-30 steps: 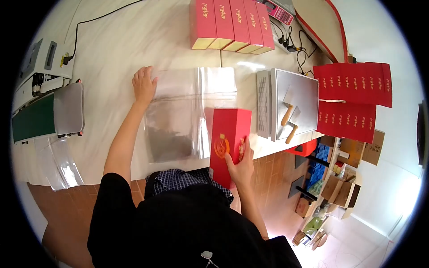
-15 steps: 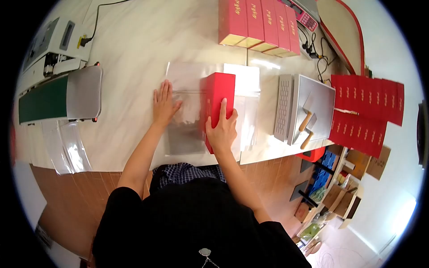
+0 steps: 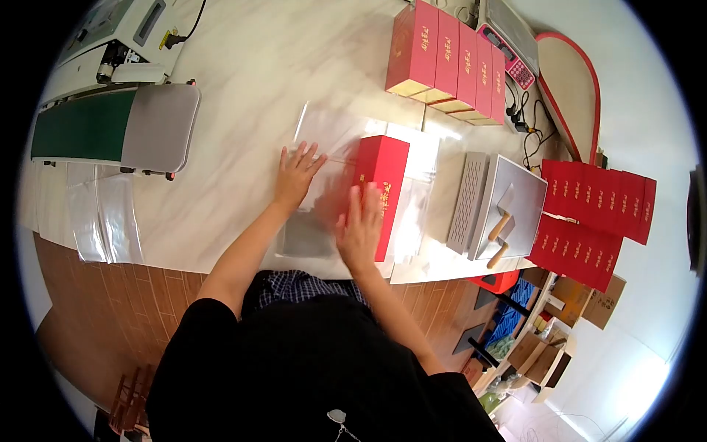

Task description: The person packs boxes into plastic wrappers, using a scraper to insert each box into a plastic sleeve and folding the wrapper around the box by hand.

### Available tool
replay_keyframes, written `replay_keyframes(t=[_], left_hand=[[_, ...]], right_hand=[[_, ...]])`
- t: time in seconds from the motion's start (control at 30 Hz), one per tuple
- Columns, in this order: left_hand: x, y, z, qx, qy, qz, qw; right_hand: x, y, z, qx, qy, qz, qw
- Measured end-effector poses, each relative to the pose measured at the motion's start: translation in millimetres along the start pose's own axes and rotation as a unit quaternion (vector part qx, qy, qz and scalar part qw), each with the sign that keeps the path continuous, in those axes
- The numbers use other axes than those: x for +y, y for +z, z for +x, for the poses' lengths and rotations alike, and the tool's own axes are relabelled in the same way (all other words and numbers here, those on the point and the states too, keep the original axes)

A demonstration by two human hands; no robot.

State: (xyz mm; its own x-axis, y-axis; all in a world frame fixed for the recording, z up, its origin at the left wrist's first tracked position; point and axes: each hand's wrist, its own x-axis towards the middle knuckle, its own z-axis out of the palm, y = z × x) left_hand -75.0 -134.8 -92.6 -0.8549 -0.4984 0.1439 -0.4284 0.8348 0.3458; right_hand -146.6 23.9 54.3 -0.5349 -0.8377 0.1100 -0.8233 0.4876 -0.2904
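A long red box (image 3: 388, 166) with gold lettering on its upper face lies on clear plastic film (image 3: 335, 121) spread over the table. My right hand (image 3: 359, 234) is at the left edge of the box, fingers stretched out along its upper face and a little blurred. Whether those fingers press on the box or hover just above it is hard to tell. To the left of the box, my left hand (image 3: 296, 179) lies with spread fingers at the edge of the film and holds nothing.
Several red boxes (image 3: 449, 62) stand in a row at the back. On the right are a metal-topped device (image 3: 515, 202) with two wooden-handled scrapers (image 3: 498, 243), and more red boxes (image 3: 589, 191). A machine with a green belt (image 3: 85, 129) and folded film (image 3: 105, 217) are on the left.
My right hand has loosened from around the box and its fingers have straightened, so gold lettering now shows. My left hand's fingers have spread wider. The camera view has turned slightly.
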Motion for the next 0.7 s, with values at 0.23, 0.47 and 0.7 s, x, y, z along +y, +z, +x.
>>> replay_keyframes(t=[0.23, 0.47, 0.7], left_hand=[[9.3, -17.1, 4.5, 0.049, 0.003, -0.121, 0.991], [23.7, -31.0, 13.7, 0.05, -0.058, -0.225, 0.971], [13.8, -17.7, -19.3, 0.008, -0.057, -0.015, 0.998]], right_hand=[[-27.7, 62.6, -54.5, -0.147, 0.051, 0.12, 0.981], [-11.0, 78.0, -71.2, -0.248, 0.028, 0.046, 0.967], [-5.5, 80.0, -75.2, -0.248, 0.026, 0.051, 0.967]])
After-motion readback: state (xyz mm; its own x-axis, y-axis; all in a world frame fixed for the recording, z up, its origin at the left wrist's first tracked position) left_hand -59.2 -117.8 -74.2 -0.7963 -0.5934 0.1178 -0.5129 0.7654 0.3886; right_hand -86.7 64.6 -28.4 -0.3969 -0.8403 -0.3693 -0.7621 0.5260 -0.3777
